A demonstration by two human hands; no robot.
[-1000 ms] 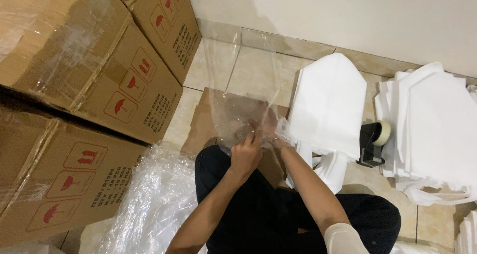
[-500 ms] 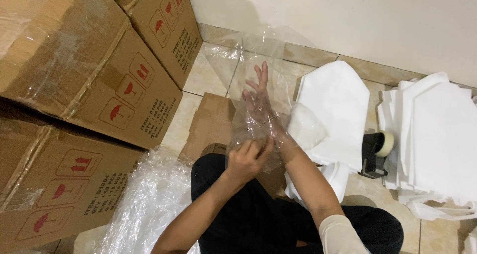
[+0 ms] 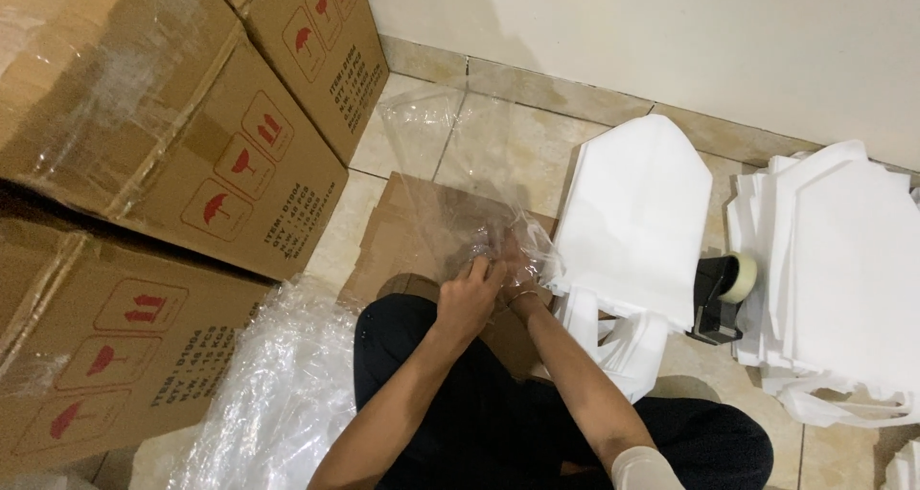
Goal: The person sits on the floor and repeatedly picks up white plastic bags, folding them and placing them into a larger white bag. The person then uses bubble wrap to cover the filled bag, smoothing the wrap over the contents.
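Observation:
A clear plastic bag (image 3: 450, 155) stretches from my hands out over the tiled floor. My left hand (image 3: 468, 294) pinches its near edge from outside. Close beside it, my right hand (image 3: 513, 270) grips the crumpled mouth of the same bag, partly covered by the film. Both hands hover over a flat piece of brown cardboard (image 3: 402, 231) lying on the floor in front of my knees. A folded white fabric bag (image 3: 632, 212) lies just right of my hands.
Stacked cardboard boxes (image 3: 172, 155) fill the left side. A heap of clear plastic bags (image 3: 268, 394) lies at my left knee. A tape dispenser (image 3: 721, 294) stands between the white bag and a pile of white bags (image 3: 843, 270) at the right. A wall runs along the back.
My right hand was stretched forward inside the clear bag half a second ago; it has drawn back to the bag's mouth beside my left hand. The bag now lies flatter over the floor.

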